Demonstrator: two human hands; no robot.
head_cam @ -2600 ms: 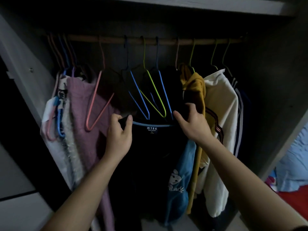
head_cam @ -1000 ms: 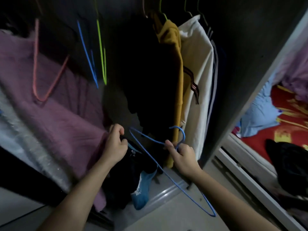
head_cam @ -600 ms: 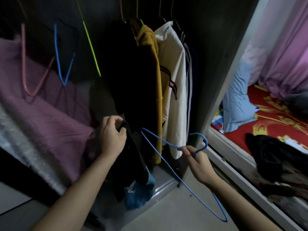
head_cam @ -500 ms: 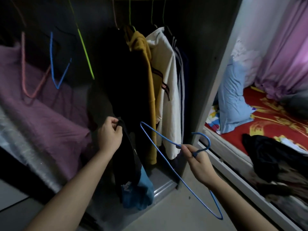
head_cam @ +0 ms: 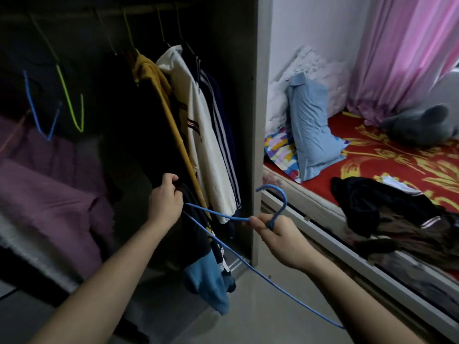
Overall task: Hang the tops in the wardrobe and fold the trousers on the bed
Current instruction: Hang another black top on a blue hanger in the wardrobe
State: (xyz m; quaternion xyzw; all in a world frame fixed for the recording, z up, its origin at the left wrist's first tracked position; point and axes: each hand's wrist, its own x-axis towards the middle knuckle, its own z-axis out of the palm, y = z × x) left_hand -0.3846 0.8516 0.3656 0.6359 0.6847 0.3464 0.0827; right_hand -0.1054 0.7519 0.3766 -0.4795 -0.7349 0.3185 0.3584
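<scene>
The left hand (head_cam: 165, 202), in the middle of the frame, has its fingers curled round the upper edge of a black top (head_cam: 193, 239), which hangs limp below the fist with a light blue part at its lower end – it is off any hanger and dangles in front of the wardrobe (head_cam: 246, 95) opening. The right hand (head_cam: 280, 239), just right of centre, pinches a blue wire hanger (head_cam: 284, 199) at the neck under its hook; the hook curves up above the thumb, one arm of the wire runs left until it meets the left hand, and the other slants down toward the lower right of the frame. Inside the wardrobe, in the upper middle, hang a mustard top (head_cam: 159, 80) and a white jacket (head_cam: 201, 120) with dark stripes; at upper left two bare hangers – one blue (head_cam: 32, 108), one yellow-green (head_cam: 69, 100) – hang above a purple garment (head_cam: 49, 207). At right lies the bed (head_cam: 397, 160) with a red and yellow cover, bearing a dark heap of clothes (head_cam: 367, 202) near its front edge, a light blue pillow (head_cam: 313, 130) propped up, and a grey plush toy (head_cam: 417, 125) below a pink curtain (head_cam: 402, 45).
</scene>
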